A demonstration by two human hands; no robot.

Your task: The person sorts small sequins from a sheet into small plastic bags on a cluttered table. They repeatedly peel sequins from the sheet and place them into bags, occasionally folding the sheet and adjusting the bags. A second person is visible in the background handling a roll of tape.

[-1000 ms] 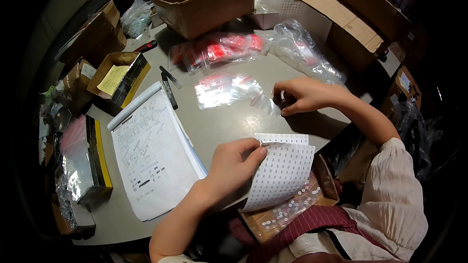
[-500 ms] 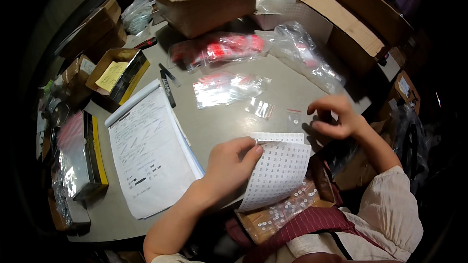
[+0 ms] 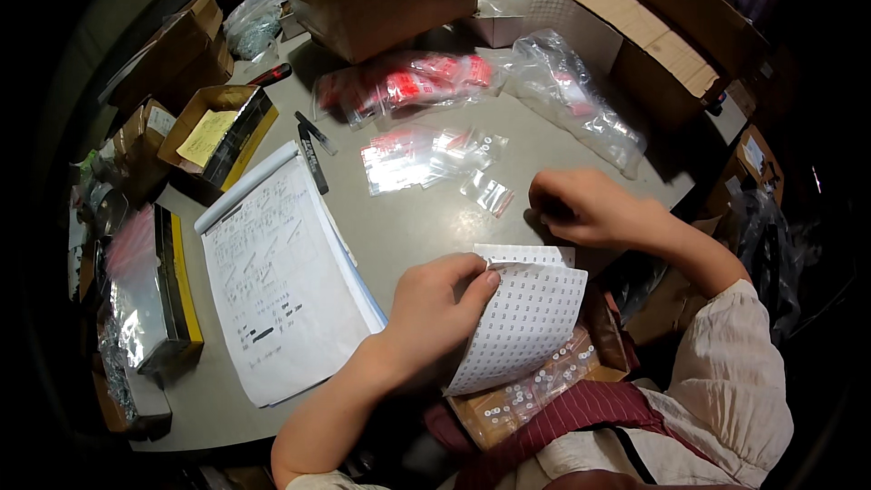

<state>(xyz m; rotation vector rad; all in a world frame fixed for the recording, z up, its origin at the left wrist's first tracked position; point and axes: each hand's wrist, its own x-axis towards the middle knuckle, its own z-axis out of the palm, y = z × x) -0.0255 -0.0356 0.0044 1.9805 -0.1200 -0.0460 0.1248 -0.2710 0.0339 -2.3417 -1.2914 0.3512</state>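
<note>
Clamps a white paper sheet of small printed labels (image 3: 528,313) in the left hand (image 3: 434,304), with thumb and forefinger together on its far left corner, over the near edge of the smooth grey table (image 3: 426,229). Curls the right hand (image 3: 594,209) over the table, farther right (cannot tell whether pinched together on something or apart). Has just left of it a small clear rectangular plastic bag with a reddish edge (image 3: 487,192), lying flat, and beyond, to the left, an overlapping fan of flat clear plastic bags (image 3: 399,161). Has below the sheet an open brown cardboard box (image 3: 479,419) with small white round pieces (image 3: 531,390) in it, and, left of the left hand, a white paper notepad with handwriting (image 3: 281,281)
</note>
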